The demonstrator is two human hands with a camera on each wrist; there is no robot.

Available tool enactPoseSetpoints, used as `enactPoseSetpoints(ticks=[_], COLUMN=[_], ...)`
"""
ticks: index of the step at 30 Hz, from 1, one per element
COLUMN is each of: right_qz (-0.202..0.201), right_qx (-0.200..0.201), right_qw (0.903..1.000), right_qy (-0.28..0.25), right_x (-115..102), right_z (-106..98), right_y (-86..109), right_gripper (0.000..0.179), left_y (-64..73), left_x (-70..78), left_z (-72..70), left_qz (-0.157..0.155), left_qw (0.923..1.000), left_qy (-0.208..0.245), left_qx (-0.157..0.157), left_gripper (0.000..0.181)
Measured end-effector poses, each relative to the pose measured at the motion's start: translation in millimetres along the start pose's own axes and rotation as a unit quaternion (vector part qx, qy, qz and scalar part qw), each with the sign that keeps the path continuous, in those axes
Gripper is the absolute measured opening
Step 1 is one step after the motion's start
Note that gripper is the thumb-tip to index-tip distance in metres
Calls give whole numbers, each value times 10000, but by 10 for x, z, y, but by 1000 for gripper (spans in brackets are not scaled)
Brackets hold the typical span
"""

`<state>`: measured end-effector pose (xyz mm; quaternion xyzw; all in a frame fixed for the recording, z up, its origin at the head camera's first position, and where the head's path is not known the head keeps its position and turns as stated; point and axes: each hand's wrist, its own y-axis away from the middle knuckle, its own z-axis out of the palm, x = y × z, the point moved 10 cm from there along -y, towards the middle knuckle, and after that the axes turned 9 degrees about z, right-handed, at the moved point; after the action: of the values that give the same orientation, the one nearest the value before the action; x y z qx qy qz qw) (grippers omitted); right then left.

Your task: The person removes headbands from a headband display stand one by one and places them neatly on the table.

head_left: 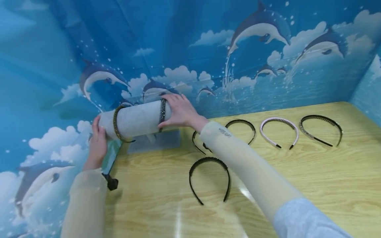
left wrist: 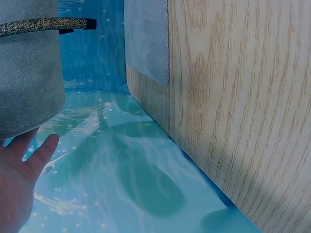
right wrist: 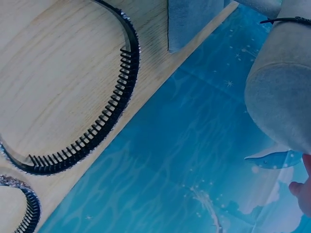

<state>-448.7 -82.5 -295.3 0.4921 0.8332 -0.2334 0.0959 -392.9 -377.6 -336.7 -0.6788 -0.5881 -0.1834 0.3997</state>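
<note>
A grey, fabric-covered cylinder (head_left: 138, 119) lies sideways on a headband stand at the back left. Around its left part sits a gold glittery headband (head_left: 116, 124), its black tip (left wrist: 91, 24) also showing in the left wrist view. Near the right end is a dark sparkling headband (head_left: 162, 110). My right hand (head_left: 181, 110) holds this dark headband, fingers above and thumb below. Against the cylinder's left end rests my left hand (head_left: 98, 145), fingers fairly straight (left wrist: 41, 155). In the right wrist view only a bit of my right hand (right wrist: 303, 191) shows beside the cylinder.
The stand's grey base (head_left: 169, 142) sits on the wooden table (head_left: 154, 191). A black headband (head_left: 209, 159) lies in front; farther right are a pink headband (head_left: 275, 119), a dark one (head_left: 319, 117) and another black one (head_left: 240, 121), partly behind my right sleeve. A dolphin-print curtain (head_left: 190, 46) hangs behind.
</note>
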Motion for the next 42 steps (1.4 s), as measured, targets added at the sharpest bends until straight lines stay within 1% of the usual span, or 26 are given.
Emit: enactPoseSetpoints(ticks=[4,11,19,23,30,37,42], right_qz=[15,-117,-149,-142,-128,-289,-243], right_qx=[40,161,237,202,8,-81,-116], right_qw=[9997,9990,9969,9947,9902,9896,9884], right_qy=[-230,-400,-736,-998,-1392,-1406,-1494], right_x=[83,154,240,291,349,361,439], right_z=[-35,-77,-116,-113,-89,-109,-98], right_y=[41,98,157,188,216,207,251], right_gripper=[112,113,114,113,112,113,114], left_y=[-6,1,19,20,5,-11,3], left_x=[26,45,51,48,39,55,59], left_z=[20,4,-25,-15,2,-15,-12], left_qz=[-7,123,57,33,25,110,163], left_qw=[10000,9999,10000,10000,10000,9999,9999], left_qy=[29,2,-52,-27,-12,-4,-49], left_qx=[-33,-17,47,20,8,45,18], left_gripper=[55,56,55,55,55,56,56])
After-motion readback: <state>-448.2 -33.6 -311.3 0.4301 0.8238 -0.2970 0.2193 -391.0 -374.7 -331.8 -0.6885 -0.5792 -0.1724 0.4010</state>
